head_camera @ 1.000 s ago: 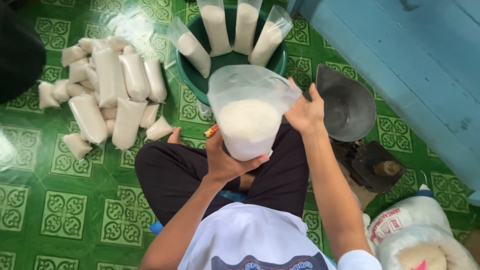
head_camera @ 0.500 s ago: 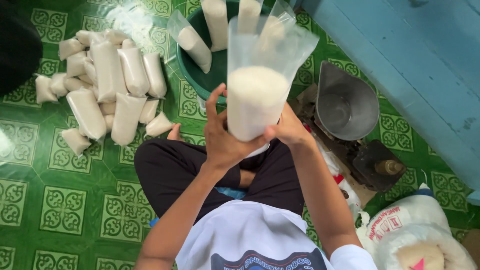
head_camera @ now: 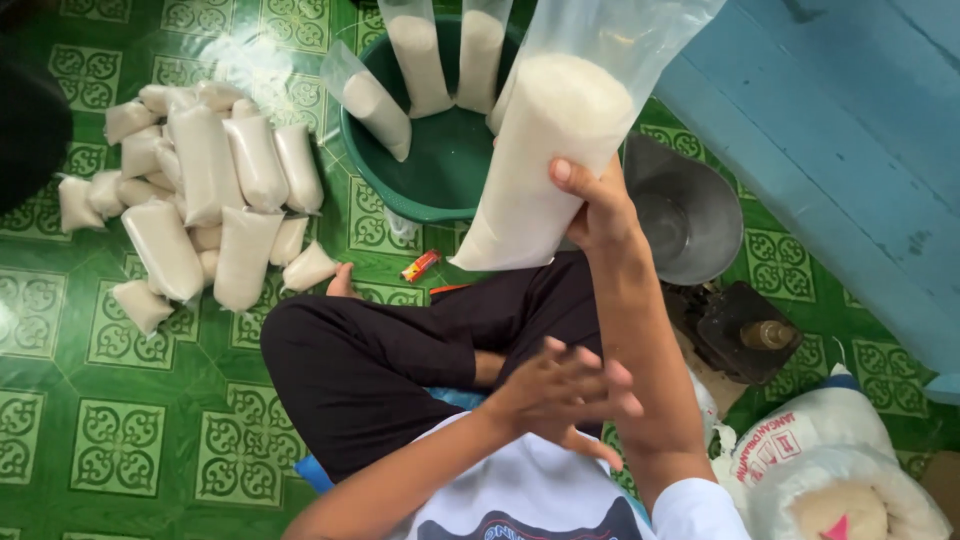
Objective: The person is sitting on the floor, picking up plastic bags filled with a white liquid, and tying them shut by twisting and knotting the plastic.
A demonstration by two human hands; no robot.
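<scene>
Over green floor (head_camera: 60, 400), left hand (head_camera: 565, 395) now off bag (head_camera: 545, 170).

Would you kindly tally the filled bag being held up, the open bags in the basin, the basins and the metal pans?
Filled bag in the right hand: 1
Open bags standing in the basin, in clear view: 3
Green basin: 1
Metal pan: 1
Total: 6

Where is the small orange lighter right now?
In the head view the lighter lies on the green tiled floor, just below the green basin and in front of the person's crossed legs, left of the raised bag.
</scene>
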